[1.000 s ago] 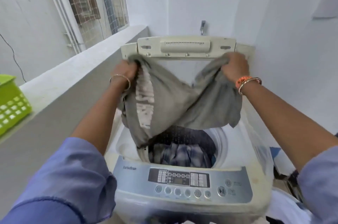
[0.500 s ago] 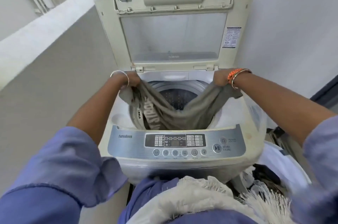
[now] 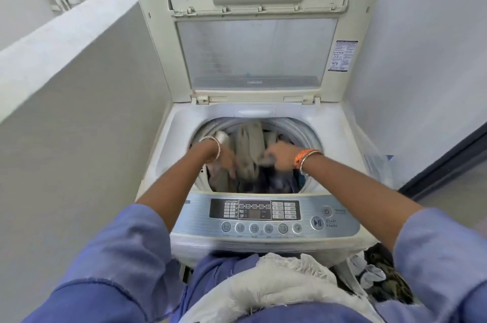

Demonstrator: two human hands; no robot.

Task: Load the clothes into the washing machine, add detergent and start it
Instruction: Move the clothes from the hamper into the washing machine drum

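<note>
From the head camera, looking down, the washing machine (image 3: pixel 253 154) stands against the white wall with its lid (image 3: pixel 257 40) raised upright behind the round drum opening (image 3: pixel 253 155). Both arms reach over the control panel (image 3: pixel 266 217), which runs along the machine's near edge, and down into that opening. The left hand (image 3: pixel 226 158), a thin bangle on its wrist, is at the left side of the drum opening with its fingers pointing down among the clothes; motion blur hides its grip, so whether the fingers are spread or pinching cloth cannot be told. The right hand (image 3: pixel 280 155), with an orange band and a bangle at the wrist, is at the right side of the opening, its fingers curled onto the grey garment (image 3: pixel 249 148), though the blur leaves that grip less than sharp. The grey garment lies bunched between the two hands inside the drum, on top of darker blue and mixed clothes (image 3: pixel 274 183) that fill the lower part of the opening. On the panel, the start/pause button (image 3: pixel 317 223) sits toward the right end, with a row of round buttons to its left. Below the machine's front edge, a cream fringed cloth (image 3: pixel 276 283) lies against the person's blue clothing, and to the right of the machine's front corner a dark patterned pile of laundry (image 3: pixel 382 275) shows.
</note>
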